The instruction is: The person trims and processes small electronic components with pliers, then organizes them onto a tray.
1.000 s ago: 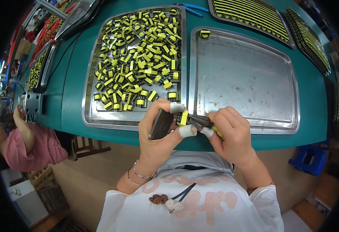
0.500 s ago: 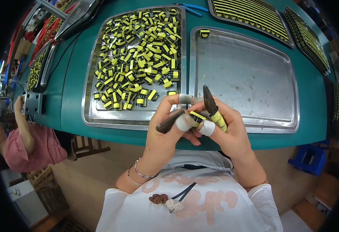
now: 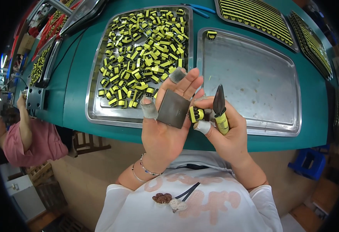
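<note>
A small yellow-and-black component [image 3: 196, 114] is pinched between the thumb and fingers of the right hand [image 3: 223, 127], just right of the frame's centre, above the near edge of the counter [image 3: 80, 73]. Its long axis cannot be told at this size. In the same hand a pair of pliers [image 3: 219, 108] is gripped, the yellow handle lying in the fist and the dark pointed tip directed toward the top of the frame, so that the long axis runs nearly vertical in the picture. A white cot is worn on the right thumb tip.

Just to the left, the left hand [image 3: 167, 127] is held palm up with the fingers spread, and a flat dark grey square plate [image 3: 173, 108] rests on the palm, held by the thumb at its left edge. The component is just beside the plate's right edge; whether they touch cannot be told. Grey cots cover the left thumb and one fingertip.

Beyond the hands, a metal tray [image 3: 96, 112] in the upper middle is filled with many loose components of the same yellow-and-black kind [image 3: 142, 58]. To its right lies a second metal tray [image 3: 254, 77], with one such component [image 3: 211, 34] in its upper left corner. Along the upper right, dark racks with rows of yellow parts [image 3: 254, 15] are laid out. Blue-handled pliers [image 3: 197, 8] lie at the top centre. At the left edge of the frame a person in a pink top [image 3: 20, 137] is seen. No labels or packages can be made out.
</note>
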### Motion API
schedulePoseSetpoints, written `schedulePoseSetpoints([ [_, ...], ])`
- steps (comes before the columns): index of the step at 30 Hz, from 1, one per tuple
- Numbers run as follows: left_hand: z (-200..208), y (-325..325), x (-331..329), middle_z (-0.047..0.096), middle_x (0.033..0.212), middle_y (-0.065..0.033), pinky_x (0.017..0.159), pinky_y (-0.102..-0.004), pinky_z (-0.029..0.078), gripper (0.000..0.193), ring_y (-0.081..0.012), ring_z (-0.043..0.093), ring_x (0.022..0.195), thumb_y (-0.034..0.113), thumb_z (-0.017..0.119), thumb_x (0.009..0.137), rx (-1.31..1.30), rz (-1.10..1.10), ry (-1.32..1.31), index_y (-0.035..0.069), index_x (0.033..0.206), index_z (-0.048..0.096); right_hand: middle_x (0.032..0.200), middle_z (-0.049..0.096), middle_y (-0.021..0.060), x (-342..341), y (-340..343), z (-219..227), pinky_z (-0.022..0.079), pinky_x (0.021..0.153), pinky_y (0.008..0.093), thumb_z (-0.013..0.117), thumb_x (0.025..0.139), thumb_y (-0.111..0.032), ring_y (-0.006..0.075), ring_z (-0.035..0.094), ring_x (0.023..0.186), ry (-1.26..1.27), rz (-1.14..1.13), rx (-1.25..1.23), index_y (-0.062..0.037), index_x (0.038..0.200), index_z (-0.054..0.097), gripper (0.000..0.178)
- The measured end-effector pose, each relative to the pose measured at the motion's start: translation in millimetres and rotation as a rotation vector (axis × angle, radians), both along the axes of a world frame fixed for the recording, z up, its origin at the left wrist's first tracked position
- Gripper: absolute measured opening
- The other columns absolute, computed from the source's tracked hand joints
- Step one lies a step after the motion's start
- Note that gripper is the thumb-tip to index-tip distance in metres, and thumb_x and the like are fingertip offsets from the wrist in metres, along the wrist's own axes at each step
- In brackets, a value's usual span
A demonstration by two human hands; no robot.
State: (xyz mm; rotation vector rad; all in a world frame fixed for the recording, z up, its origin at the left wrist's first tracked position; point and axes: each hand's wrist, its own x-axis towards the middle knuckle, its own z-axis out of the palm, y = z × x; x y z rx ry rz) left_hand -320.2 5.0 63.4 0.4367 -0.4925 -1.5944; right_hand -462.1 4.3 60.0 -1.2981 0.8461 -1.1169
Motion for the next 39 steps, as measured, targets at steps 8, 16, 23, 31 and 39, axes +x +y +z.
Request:
schedulePoseSetpoints([
  [8, 0.6, 1.6, -2.3, 0.027, 0.151, -0.0191, 0.116, -0.0417, 0.019, 0.097, -0.0304, 0.026, 0.14, 0.075, 0.032, 0.085, -0.087, -0.026, -0.166, 0.001, 0.146, 0.018, 0.101, 0.062, 0.0105, 4.6, -1.5, 2.6, 0.047, 0.078, 0.0289, 0.07, 0.077, -0.001, 0.0192, 0.06, 0.089, 0.253, -0.093, -0.322, 0.0004, 0.105, 0.063, 0.029],
  [16, 3.2, 2.6, -4.0, 0.021, 0.153, -0.0191, 0.118, -0.0414, 0.014, 0.106, -0.03, 0.021, 0.142, 0.081, 0.03, 0.081, -0.129, 0.012, -0.369, 0.0, 0.147, 0.012, 0.098, 0.058, 0.0143, 5.0, 0.1, 2.4, 0.05, 0.072, 0.0322, 0.059, 0.063, 0.013, 0.0262, 0.06, 0.085, 0.329, -0.132, -0.464, -0.0005, 0.106, 0.063, 0.045],
  [23, 4.2, 5.0, -4.3, 0.018, 0.154, -0.019, 0.118, -0.0426, 0.012, 0.108, -0.03, 0.019, 0.143, 0.082, 0.029, 0.08, -0.118, 0.0, -0.38, 0.0, 0.147, 0.011, 0.098, 0.058, 0.0137, 6.3, 1.6, -2.0, 0.049, 0.071, 0.0319, 0.06, 0.063, 0.013, 0.0254, 0.06, 0.083, 0.306, -0.154, -0.459, 0.0, 0.106, 0.062, 0.045],
  [31, 2.0, 4.5, -2.2, 0.015, 0.156, -0.0157, 0.118, -0.0408, 0.01, 0.109, -0.0276, 0.015, 0.145, 0.083, 0.03, 0.079, -0.142, -0.001, -0.494, 0.003, 0.15, 0.007, 0.095, 0.058, 0.01, 3.2, 4.9, 8.6, 0.048, 0.062, 0.0287, 0.065, 0.061, 0.011, 0.0218, 0.06, 0.077, 0.43, -0.118, -0.499, -0.0045, 0.105, 0.065, 0.047],
  [39, -3.3, 10.0, -7.7, 0.014, 0.155, -0.0215, 0.117, -0.0483, 0.008, 0.109, -0.0358, 0.014, 0.144, 0.086, 0.023, 0.078, -0.1, -0.009, -0.488, 0.006, 0.151, 0.008, 0.087, 0.06, 0.0093, 3.7, -3.3, 0.4, 0.048, 0.067, 0.0294, 0.067, 0.064, 0.008, 0.0212, 0.059, 0.076, 0.256, -0.096, -0.359, -0.0013, 0.096, 0.064, 0.033],
])
